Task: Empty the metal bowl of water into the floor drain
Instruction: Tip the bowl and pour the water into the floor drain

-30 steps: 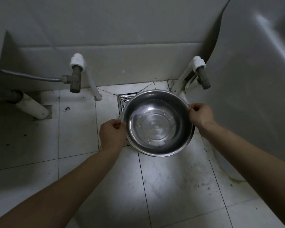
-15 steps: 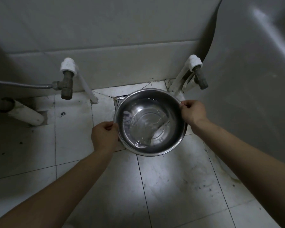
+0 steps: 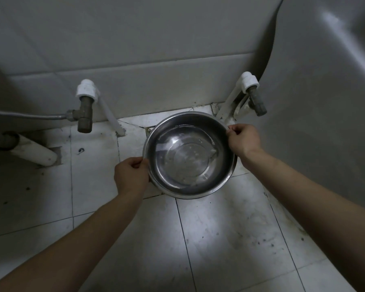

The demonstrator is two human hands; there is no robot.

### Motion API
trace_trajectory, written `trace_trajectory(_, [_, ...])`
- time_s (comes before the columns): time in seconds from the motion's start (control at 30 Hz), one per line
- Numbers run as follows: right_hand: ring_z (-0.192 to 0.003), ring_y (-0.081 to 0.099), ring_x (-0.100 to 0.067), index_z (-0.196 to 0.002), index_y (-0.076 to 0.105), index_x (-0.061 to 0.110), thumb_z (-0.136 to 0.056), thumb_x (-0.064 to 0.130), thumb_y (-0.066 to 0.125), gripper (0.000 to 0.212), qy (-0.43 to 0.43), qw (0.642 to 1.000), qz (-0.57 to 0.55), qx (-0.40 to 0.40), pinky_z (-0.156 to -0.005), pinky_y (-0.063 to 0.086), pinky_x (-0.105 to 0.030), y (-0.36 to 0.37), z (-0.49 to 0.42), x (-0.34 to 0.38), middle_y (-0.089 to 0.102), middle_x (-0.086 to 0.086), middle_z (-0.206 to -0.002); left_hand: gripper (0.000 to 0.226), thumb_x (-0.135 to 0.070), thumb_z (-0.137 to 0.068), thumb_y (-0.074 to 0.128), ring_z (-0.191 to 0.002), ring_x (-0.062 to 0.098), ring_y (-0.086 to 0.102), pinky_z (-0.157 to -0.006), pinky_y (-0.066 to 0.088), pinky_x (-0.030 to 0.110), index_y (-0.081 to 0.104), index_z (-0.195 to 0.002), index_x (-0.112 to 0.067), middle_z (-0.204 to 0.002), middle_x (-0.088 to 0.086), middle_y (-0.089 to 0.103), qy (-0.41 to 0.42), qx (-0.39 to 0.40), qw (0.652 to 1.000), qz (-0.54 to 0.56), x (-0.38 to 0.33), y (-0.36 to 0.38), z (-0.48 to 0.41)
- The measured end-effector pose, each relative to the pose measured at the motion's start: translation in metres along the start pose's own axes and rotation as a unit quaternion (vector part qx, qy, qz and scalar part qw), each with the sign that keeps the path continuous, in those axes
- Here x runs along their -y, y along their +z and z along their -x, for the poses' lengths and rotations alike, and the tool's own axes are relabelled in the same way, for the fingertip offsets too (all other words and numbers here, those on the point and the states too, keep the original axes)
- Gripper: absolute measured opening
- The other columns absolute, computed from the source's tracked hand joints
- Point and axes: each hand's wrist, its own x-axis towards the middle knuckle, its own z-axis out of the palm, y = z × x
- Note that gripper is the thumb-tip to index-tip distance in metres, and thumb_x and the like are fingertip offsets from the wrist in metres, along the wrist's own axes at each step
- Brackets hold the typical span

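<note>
Metal bowl (image 3: 190, 154) shifted over floor drain (image 3: 149, 129), shallow water inside, both hands' fingers clamped on rim.

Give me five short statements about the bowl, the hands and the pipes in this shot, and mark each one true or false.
1. Both hands hold the metal bowl by its rim. True: the left hand and the right hand each have a grip on opposite sides.
2. The bowl is dry. False: water lies in its bottom.
3. The bowl is turned upside down. False: its opening faces up.
4. The floor drain is mostly hidden behind the bowl. True.
5. No valves are on the wall. False: a left valve and a right valve stick out near the floor.
</note>
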Motion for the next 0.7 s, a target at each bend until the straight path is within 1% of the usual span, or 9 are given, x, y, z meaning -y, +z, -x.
trace_trajectory(0.03, [-0.091,0.063,-0.022,-0.102,0.075,0.004,-0.104,0.017,0.053,0.025,-0.002,1.000,0.001,-0.004,-0.091,0.052,-0.036,-0.0001,0.0001,0.0004,0.066,-0.008,-0.091,0.016,-0.015,-0.091,0.071,-0.076,0.026,0.076,-0.078,0.064,0.046,0.076,-0.105,-0.010,-0.086,0.007,0.077,-0.001,0.000,1.000,0.000,0.0002,0.0002,-0.0006])
trace_trajectory(0.13, [-0.098,0.064,-0.024,-0.105,0.075,0.006,-0.103,0.016,0.054,0.023,-0.002,1.000,-0.002,-0.014,-0.100,0.052,-0.039,0.0017,-0.0007,0.0014,0.069,-0.009,-0.097,0.017,-0.017,-0.089,0.073,-0.077,0.027,0.076,-0.079,0.064,0.046,0.077,-0.105,-0.011,-0.086,0.007,0.077,-0.005,-0.005,1.000,0.003,0.0016,0.0000,-0.0027])
trace_trajectory(0.23, [-0.106,0.065,-0.027,-0.106,0.074,0.007,-0.102,0.016,0.055,0.021,0.001,1.000,-0.013,-0.014,-0.106,0.050,-0.041,0.0038,-0.0012,0.0031,0.070,-0.010,-0.102,0.019,-0.020,-0.088,0.074,-0.079,0.026,0.076,-0.079,0.064,0.046,0.077,-0.105,-0.012,-0.088,0.007,0.078,-0.006,-0.007,1.000,0.000,0.0043,-0.0011,-0.0055])
trace_trajectory(0.33, [-0.109,0.066,-0.028,-0.108,0.074,0.008,-0.102,0.016,0.055,0.022,0.002,1.000,-0.019,-0.013,-0.107,0.051,-0.042,0.0037,-0.0013,0.0043,0.072,-0.012,-0.108,0.017,-0.020,-0.089,0.074,-0.078,0.025,0.077,-0.077,0.064,0.045,0.077,-0.104,-0.013,-0.088,0.006,0.078,-0.004,-0.006,1.000,0.000,0.0051,-0.0013,-0.0058])
trace_trajectory(0.63, [-0.108,0.065,-0.027,-0.104,0.074,0.011,-0.102,0.018,0.055,0.020,-0.005,1.000,-0.019,-0.011,-0.106,0.051,-0.043,0.0024,-0.0040,0.0072,0.071,-0.009,-0.103,0.015,-0.017,-0.091,0.073,-0.077,0.025,0.076,-0.076,0.065,0.045,0.077,-0.104,-0.010,-0.087,0.006,0.078,-0.007,-0.009,1.000,0.008,0.0032,0.0012,-0.0070])
trace_trajectory(0.7, [-0.109,0.066,-0.027,-0.106,0.075,0.011,-0.102,0.018,0.055,0.021,-0.004,1.000,-0.023,-0.011,-0.106,0.051,-0.043,0.0024,-0.0052,0.0087,0.071,-0.008,-0.105,0.015,-0.016,-0.090,0.074,-0.077,0.025,0.076,-0.077,0.065,0.045,0.078,-0.103,-0.009,-0.087,0.006,0.078,-0.011,-0.010,1.000,0.010,0.0034,0.0022,-0.0070])
